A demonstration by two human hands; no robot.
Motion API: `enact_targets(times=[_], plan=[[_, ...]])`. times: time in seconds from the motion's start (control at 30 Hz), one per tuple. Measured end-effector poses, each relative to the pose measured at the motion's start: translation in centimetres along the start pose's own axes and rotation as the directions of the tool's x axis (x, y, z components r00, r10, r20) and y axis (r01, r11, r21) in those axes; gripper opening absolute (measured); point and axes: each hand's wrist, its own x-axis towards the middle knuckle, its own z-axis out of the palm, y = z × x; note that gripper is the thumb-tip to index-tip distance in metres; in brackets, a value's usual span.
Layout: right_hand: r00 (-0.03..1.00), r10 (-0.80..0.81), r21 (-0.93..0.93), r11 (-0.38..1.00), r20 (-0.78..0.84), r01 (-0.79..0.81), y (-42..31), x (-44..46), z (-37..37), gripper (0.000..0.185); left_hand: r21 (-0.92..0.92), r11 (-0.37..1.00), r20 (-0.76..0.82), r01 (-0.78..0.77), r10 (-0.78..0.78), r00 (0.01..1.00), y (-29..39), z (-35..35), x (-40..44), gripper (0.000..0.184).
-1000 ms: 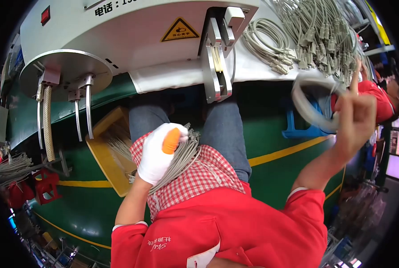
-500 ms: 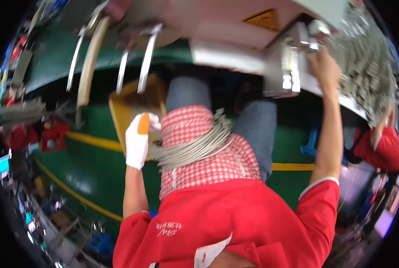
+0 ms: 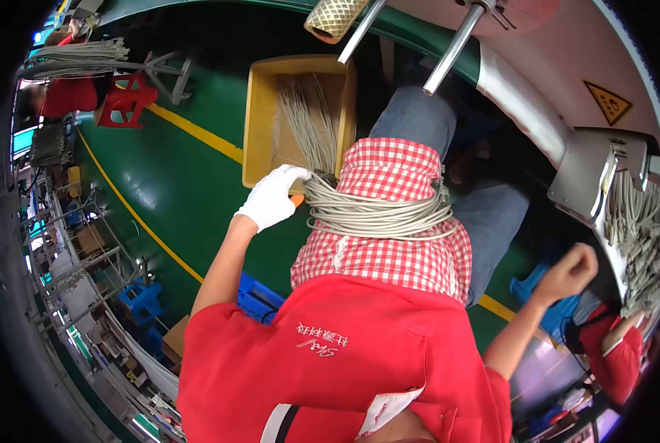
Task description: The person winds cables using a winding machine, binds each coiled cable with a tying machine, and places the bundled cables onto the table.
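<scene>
A bundle of grey cables (image 3: 381, 214) lies across my lap on a red-and-white checked apron (image 3: 392, 166). At the bundle's left end, my left hand (image 3: 271, 198) is closed on the cables; it wears a white glove with orange on one digit. Bare and raised on the right, my right hand (image 3: 570, 275) has its fingers curled together, with nothing visible in them. It is apart from the grey metal housing (image 3: 585, 173) of the machine above it.
A yellow bin (image 3: 253, 125) holding more grey cables stands on the green floor beyond my left hand. Metal rods (image 3: 455, 48) jut from the machine overhead. More cables (image 3: 635, 221) hang at right, near a co-worker's red sleeve (image 3: 616, 362). A red stool (image 3: 127, 100) stands far left.
My right hand has come away from the machine's metal part and dropped lower. My left hand has moved onto the left end of the cable bundle. The camera view has turned left.
</scene>
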Motion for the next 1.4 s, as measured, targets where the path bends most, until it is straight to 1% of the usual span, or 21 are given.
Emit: enact_targets(times=[0.13,0.33,0.43,0.47,0.53,0.6,0.7,0.8,0.83,0.87,0.93,0.97,1.03,1.13,1.2,1.23,1.27,1.3,1.33,1.37,1.4], plan=[[0.746,0.227,0.033,0.948,0.626,-0.317,-6.1,-5.8,3.1,0.004,-0.164,0.98,0.248,0.108,-0.065,0.967,-2.9,1.1,-1.8,0.034],[0.544,-0.321,0.416,0.908,0.776,-0.058,-14.9,-5.3,9.4,0.008,0.064,0.995,0.327,0.07,-0.088,0.941,-1.9,6.5,-3.1,0.032],[0.422,-0.424,0.526,0.835,0.801,-0.161,-16.9,-5.8,9.9,0.009,0.122,0.989,0.316,0.083,-0.118,0.941,-1.9,5.3,-3.8,0.026],[0.366,-0.439,0.533,0.819,0.821,-0.212,-17.1,-6.0,9.9,0.013,0.152,0.977,0.235,0.149,-0.183,0.955,-1.5,4.0,-4.3,0.023],[0.393,-0.437,0.563,0.768,0.809,-0.306,-18.0,-5.9,9.9,0.023,0.108,0.994,-0.165,0.002,0.016,0.986,-0.8,1.3,-5.2,0.011],[0.406,-0.435,0.578,0.73,0.804,-0.363,-18.6,-6.2,10.1,0.033,-0.146,0.981,-0.58,-0.13,0.022,0.814,2.6,-1.2,-5.9,0.027],[0.382,-0.445,0.579,0.706,0.81,-0.407,-19.0,-6.8,10.3,0.036,-0.003,0.918,-0.698,-0.397,0.282,0.658,7.1,-2.9,-5.0,0.033],[0.07,-0.327,0.316,0.801,0.942,-0.508,-15.8,-7.0,10.0,0.029,-0.038,0.931,-0.768,-0.362,0.204,0.607,6.3,-2.3,-1.8,0.034],[0.254,-0.263,0.363,0.755,0.931,-0.547,-14.8,-7.2,9.7,0.022,-0.114,0.942,-0.764,-0.316,0.12,0.634,5.3,-1.5,-0.7,0.035],[0.25,-0.14,0.263,0.775,0.958,-0.575,-12.8,-6.8,9.5,0.015,-0.192,0.945,-0.751,-0.265,0.032,0.66,4.0,-0.5,0.1,0.037],[0.392,0.07,0.226,0.719,0.917,-0.657,-10.8,-3.8,7.4,0.009,0.089,0.99,-0.673,-0.105,0.138,0.727,-1.7,3.1,1.9,0.038],[0.522,0.067,0.332,0.7,0.851,-0.632,-10.4,-2.0,6.4,0.009,-0.011,1.0,-0.613,-0.006,-0.003,0.79,-3.9,5.4,2.4,0.038],[0.651,-0.151,0.465,0.817,0.744,-0.342,-11.7,2.3,3.8,0.007,0.096,0.969,-0.497,0.229,-0.153,0.854,-7.4,9.1,2.1,0.037],[0.593,-0.509,0.606,0.795,0.624,0.045,-14.8,4.3,3.0,0.015,-0.233,0.914,-0.307,0.332,-0.393,0.867,-20.2,16.6,1.9,0.031],[0.508,-0.545,0.576,0.81,0.667,0.111,-15.3,3.6,4.1,0.014,-0.706,0.34,0.262,0.622,-0.69,0.674,-15.4,10.5,0.6,0.033],[0.54,-0.5,0.565,0.823,0.677,0.053,-14.6,2.5,5.0,0.013,-0.832,0.265,0.209,0.487,-0.664,0.718,-15.0,8.2,0.4,0.035],[0.566,-0.454,0.557,0.83,0.688,-0.011,-13.8,1.6,5.7,0.011,-0.939,0.001,0.297,0.343,-0.498,0.815,-19.5,5.5,1.0,0.028],[0.6,-0.401,0.539,0.84,0.693,-0.061,-13.5,1.3,5.9,0.009,-0.986,0.13,0.018,0.106,-0.547,0.837,-19.3,2.1,0.4,0.025],[0.625,-0.344,0.519,0.846,0.701,-0.117,-13.2,0.9,5.9,0.009,-0.81,0.582,-0.533,-0.079,-0.673,0.513,-14.4,-1.7,-0.6,0.025],[0.616,-0.33,0.503,0.855,0.715,-0.125,-13.1,1.0,5.6,0.007,-0.724,0.605,-0.676,-0.331,-0.527,0.515,-10.3,-6.8,-1.9,0.031],[0.605,-0.293,0.475,0.865,0.74,-0.163,-12.9,0.9,5.2,0.006,-0.524,0.71,-0.851,-0.47,-0.442,0.282,-5.5,-10.9,-3.4,0.04]])
